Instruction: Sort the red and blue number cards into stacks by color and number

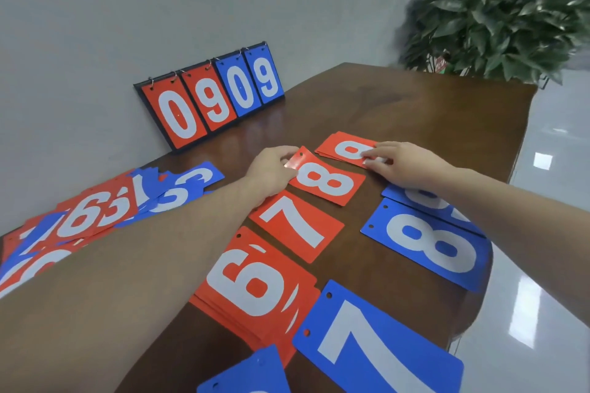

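- A person's left hand (274, 169) pinches the punched corner of a red 8 card (325, 180), apparently squaring it in the red row past the red 7 (297, 226) and red 6 stack (255, 290).
- The right hand (402, 166), fingers flat, presses the far red stack (346, 148), likely steadying it.
- Blue 8 (427, 246) and blue 7 (376, 348) cards lie alongside on the desk (415, 112); an unsorted heap (95, 217) waits left.

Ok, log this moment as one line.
left hand: holds red 8 card | right hand: fingers on far red card stack | unsorted card pile: left on wooden table
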`<move>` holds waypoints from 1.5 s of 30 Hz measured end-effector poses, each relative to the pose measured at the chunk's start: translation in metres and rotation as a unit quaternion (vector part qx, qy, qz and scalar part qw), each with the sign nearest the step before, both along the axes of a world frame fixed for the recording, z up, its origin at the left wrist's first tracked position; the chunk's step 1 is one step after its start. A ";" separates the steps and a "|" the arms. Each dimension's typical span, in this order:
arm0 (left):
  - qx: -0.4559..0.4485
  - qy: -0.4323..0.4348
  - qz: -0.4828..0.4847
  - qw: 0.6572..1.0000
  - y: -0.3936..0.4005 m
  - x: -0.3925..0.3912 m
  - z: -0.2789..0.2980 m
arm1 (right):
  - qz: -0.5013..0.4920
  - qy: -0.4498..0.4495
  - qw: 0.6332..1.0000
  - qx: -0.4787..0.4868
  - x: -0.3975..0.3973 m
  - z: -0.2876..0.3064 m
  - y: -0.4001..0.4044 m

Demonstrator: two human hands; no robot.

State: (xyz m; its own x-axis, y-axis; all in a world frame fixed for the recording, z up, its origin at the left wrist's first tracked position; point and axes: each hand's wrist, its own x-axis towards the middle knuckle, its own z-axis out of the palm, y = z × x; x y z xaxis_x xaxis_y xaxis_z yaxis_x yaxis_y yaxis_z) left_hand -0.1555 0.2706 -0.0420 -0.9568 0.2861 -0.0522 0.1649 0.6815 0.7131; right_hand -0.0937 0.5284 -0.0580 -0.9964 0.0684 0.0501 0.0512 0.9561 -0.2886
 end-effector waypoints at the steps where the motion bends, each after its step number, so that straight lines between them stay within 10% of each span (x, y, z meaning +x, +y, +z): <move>1: -0.012 0.005 -0.001 1.000 0.002 -0.001 -0.002 | 0.000 0.005 1.000 -0.005 0.000 -0.001 -0.001; 7: -0.137 0.110 0.016 0.984 0.005 0.005 0.000 | 0.009 0.058 0.997 -0.054 0.008 0.005 -0.023; 25: -0.017 0.113 0.053 0.992 -0.181 0.116 0.017 | 0.145 0.031 0.984 -0.095 0.067 0.043 -0.186; 45: -0.085 0.129 0.153 0.976 -0.349 0.162 -0.001 | 0.212 0.000 0.966 -0.148 0.050 0.034 -0.320</move>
